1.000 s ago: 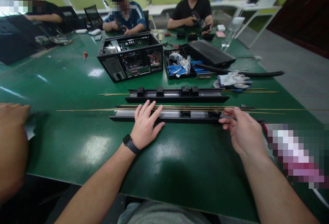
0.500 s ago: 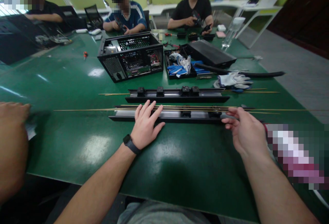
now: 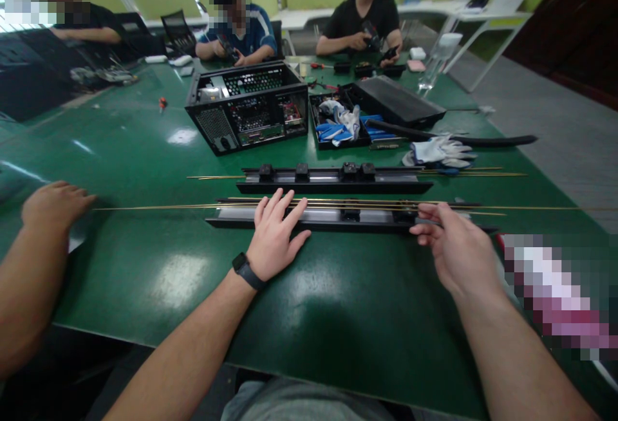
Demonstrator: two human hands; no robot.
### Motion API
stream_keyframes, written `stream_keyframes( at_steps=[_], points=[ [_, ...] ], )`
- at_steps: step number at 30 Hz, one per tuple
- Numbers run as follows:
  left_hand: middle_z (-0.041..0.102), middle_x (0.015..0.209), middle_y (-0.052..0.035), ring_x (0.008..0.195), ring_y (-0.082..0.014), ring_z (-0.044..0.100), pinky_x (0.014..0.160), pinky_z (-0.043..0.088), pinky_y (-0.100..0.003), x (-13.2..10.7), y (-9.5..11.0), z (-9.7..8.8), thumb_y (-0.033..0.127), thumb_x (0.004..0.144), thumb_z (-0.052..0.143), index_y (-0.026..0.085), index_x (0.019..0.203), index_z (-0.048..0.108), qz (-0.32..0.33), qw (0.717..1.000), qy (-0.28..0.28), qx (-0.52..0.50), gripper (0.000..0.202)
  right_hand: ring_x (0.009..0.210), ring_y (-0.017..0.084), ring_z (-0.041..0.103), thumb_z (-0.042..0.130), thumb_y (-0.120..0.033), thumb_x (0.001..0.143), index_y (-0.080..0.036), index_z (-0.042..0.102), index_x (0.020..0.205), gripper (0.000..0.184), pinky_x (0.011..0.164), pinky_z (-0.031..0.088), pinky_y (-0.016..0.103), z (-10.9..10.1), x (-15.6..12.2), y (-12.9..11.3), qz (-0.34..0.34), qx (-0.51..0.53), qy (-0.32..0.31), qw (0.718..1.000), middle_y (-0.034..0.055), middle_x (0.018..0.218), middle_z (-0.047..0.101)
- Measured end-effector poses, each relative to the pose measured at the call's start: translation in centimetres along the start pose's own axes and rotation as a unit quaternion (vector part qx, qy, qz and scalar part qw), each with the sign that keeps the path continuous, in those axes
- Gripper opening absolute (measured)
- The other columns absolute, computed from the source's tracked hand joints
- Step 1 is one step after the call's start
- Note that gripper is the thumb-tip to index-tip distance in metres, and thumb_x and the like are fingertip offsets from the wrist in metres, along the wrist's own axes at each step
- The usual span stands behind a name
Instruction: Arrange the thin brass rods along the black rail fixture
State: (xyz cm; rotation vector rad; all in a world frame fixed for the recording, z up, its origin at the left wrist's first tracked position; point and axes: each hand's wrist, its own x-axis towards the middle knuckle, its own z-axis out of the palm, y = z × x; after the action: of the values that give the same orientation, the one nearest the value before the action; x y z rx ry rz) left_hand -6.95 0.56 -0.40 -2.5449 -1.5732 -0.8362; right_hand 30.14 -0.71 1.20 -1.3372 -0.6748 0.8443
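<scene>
- Has the left hand [image 3: 277, 234] palm down with fingers spread wide, laid across the near rail [image 3: 318, 223] and the thin rods [image 3: 323, 203] running along it; hides a stretch of both beneath palm and fingers.
- Has the right hand [image 3: 456, 241] at the right part of the same rail, with thumb and fingers drawn close together at the rods; cannot tell a firm pinch from a light touch, with the point of contact tucked behind the fingers.
- Shows the near rail lying on the green bench [image 3: 193, 299], with black edges and a silvery channel.
- Shows two black blocks [image 3: 351, 210] in that channel, crossed by the rods; loses the right-hand one partly behind the fingertips.
- Carries the rods past both rail ends, brass-coloured and too fine to count; thins them out of sight towards the right edge.
- Places the far rail [image 3: 333, 187] just beyond, roughly parallel, with four more blocks [image 3: 302, 172] on it and further rods out at both ends.
- Includes a co-worker's hand [image 3: 55, 205] at left near the rod ends, with forearm cut off by the edge and a pale scrap [image 3: 76, 241] mostly covered underneath.
- Leaves unreadable a pinkish object [image 3: 555, 292] at right, masked by coarse pixels.
</scene>
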Motion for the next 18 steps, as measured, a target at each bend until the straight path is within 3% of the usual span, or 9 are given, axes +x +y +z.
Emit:
stream_keyframes(
  at_steps=[7,12,18],
  points=[
    [0.063,0.186,-0.0192,0.181,-0.0468,0.050,0.151,0.032,-0.074,0.10,0.19,-0.13,0.034,0.112,0.078,0.029,0.174,0.072,-0.006,1.000,-0.007,-0.002,0.063,0.066,0.014,0.075,0.103,-0.071,0.086,-0.020,0.085,0.100,0.056,0.048,0.050,0.020,-0.02,0.28,0.14,-0.010,0.002,0.043,0.999,0.0085,0.102,0.083],
    [0.064,0.186,-0.0189,0.180,-0.0457,0.052,0.150,0.034,-0.073,0.10,0.12,-0.10,0.034,0.112,0.078,0.028,0.173,0.073,-0.003,1.000,-0.003,0.005,0.061,0.068,0.015,0.076,0.104,-0.070,0.086,-0.021,0.086,0.100,0.055,0.049,0.052,0.021,0.02,0.16,-0.06,0.002,0.006,0.005,1.000,0.0089,0.106,0.083],
    [0.064,0.186,-0.0204,0.180,-0.0464,0.052,0.150,0.034,-0.074,0.04,0.03,0.00,0.034,0.112,0.078,0.027,0.173,0.072,-0.001,1.000,-0.001,0.003,0.062,0.068,0.015,0.076,0.100,-0.063,0.094,-0.019,0.085,0.103,0.047,0.049,0.051,0.021,-0.29,0.53,-0.03,-0.001,0.017,0.041,0.999,0.0096,0.105,0.082]
  ],
)
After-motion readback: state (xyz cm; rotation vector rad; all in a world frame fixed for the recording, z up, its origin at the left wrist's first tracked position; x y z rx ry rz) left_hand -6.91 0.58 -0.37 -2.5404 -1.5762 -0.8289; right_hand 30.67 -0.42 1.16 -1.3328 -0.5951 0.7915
